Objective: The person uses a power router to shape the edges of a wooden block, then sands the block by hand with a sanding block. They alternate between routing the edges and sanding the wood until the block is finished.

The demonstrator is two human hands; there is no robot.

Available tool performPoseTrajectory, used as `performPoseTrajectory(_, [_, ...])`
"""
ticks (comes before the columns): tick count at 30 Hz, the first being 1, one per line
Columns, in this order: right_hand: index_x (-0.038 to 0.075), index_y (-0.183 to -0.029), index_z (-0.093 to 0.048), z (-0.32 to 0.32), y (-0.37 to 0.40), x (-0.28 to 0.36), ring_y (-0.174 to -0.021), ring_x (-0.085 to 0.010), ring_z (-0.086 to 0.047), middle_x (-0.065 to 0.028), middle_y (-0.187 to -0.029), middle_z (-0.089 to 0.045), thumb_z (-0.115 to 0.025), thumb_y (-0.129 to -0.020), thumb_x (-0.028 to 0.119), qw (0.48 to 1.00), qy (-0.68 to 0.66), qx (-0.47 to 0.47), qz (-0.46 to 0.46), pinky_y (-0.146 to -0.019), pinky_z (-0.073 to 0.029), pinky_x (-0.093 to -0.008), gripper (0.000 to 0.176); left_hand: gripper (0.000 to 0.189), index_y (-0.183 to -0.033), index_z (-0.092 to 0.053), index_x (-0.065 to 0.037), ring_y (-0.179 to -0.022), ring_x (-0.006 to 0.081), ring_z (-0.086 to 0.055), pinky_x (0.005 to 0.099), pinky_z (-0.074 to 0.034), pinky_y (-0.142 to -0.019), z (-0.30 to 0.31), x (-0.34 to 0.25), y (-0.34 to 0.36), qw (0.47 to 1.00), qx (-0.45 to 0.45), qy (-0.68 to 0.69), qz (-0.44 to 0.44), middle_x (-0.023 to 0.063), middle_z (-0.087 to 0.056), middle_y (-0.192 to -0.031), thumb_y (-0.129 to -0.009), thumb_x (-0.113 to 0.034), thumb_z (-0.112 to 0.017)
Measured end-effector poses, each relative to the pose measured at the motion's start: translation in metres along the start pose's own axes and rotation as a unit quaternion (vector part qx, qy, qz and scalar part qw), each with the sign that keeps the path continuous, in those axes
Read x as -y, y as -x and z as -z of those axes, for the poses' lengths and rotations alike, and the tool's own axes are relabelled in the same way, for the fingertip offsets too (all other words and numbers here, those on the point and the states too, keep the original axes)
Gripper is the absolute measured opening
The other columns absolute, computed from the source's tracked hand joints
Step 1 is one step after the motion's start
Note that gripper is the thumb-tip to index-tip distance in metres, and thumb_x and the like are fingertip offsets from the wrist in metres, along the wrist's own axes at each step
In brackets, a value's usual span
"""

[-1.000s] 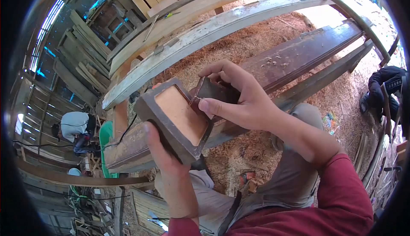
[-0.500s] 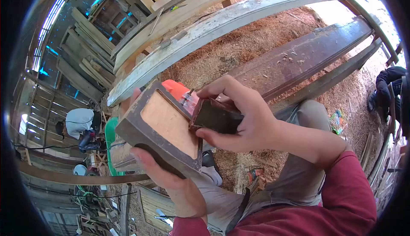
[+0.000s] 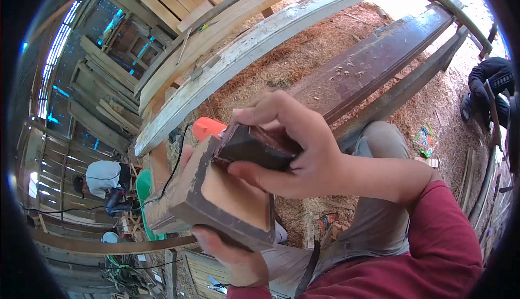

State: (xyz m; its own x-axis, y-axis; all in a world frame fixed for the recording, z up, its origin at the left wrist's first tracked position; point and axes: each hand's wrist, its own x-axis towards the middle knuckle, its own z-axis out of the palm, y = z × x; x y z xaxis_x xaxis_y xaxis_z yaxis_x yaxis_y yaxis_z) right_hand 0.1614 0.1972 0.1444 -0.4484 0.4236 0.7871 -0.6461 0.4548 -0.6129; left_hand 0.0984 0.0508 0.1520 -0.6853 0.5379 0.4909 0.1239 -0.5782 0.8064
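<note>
A box-shaped wooden piece (image 3: pixel 233 197) with dark edges and a pale recessed face is tilted in front of me. My left hand (image 3: pixel 225 253) grips it from below and behind, with fingertips showing at its far left side. My right hand (image 3: pixel 303 153) is wrapped round a dark block (image 3: pixel 254 148) with a reddish, rough edge. The block rests against the upper edge of the wooden piece and covers part of the pale face. Just behind them is an orange object (image 3: pixel 207 129), partly hidden by the wooden piece.
A long reddish-brown board (image 3: pixel 374 61) with shavings lies ahead to the right. Pale planks (image 3: pixel 260 36) cross beyond it. A person in a white top (image 3: pixel 103 177) is bent over at left, beside a green chair (image 3: pixel 144 196). Another person in dark clothes (image 3: pixel 490 85) is at right.
My right hand and the dark block have moved left onto the upper edge of the wooden piece. The piece has shifted slightly right and down, and its tilt has changed.
</note>
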Motion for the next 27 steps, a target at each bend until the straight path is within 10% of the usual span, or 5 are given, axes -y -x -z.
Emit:
performPoseTrajectory(4, [-0.003,-0.122,-0.055,-0.008,0.004,0.007,-0.098,-0.018,-0.069,-0.0155,-0.107,-0.065,-0.087,-0.082,0.005,0.997,0.025,0.074,-0.016,-0.081,-0.055,-0.029,0.052,0.102,-0.16,-0.024,0.005,-0.144,0.0405,-0.041,0.0532,-0.034,-0.12,0.004,-0.012,-0.014,0.985,-0.136,-0.082,-0.066,0.0224,-0.035,-0.16,-0.094,-0.073,-0.032])
performPoseTrajectory(12, [-0.003,-0.117,-0.057,-0.014,0.013,-0.003,-0.095,-0.0187,-0.068,-0.0151,-0.107,-0.065,-0.087,-0.081,0.005,0.999,0.01,-0.036,0.016,-0.077,-0.056,-0.0307,0.047,0.092,-0.159,-0.027,0.005,-0.151,0.0424,-0.031,0.057,-0.026,-0.124,0.003,-0.002,0.011,0.999,-0.015,0.03,0.003,0.0248,-0.031,-0.163,-0.098,-0.062,-0.035])
performPoseTrajectory(21, [0.0,-0.116,-0.056,-0.017,0.011,0.002,-0.087,-0.0174,-0.066,-0.0106,-0.102,-0.062,-0.085,-0.083,0.007,0.999,0.005,0.048,-0.009,-0.072,-0.055,-0.0284,0.044,0.088,-0.16,-0.028,0.0,-0.152,0.0429,-0.03,0.0562,-0.027,-0.125,0.058,0.004,0.01,0.951,-0.086,-0.253,-0.154,0.0264,-0.029,-0.164,-0.098,-0.061,-0.037])
performPoseTrajectory(27, [0.0,-0.116,-0.054,-0.019,0.012,-0.003,-0.084,-0.0156,-0.062,-0.0107,-0.102,-0.059,-0.085,-0.084,0.008,0.998,-0.018,-0.052,0.028,-0.068,-0.051,-0.0274,0.045,0.098,-0.158,-0.03,0.003,-0.147,0.0413,-0.037,0.0548,-0.03,-0.122,-0.014,-0.009,0.014,0.996,-0.091,-0.013,0.013,0.0248,-0.035,-0.16,-0.093,-0.069,-0.038])
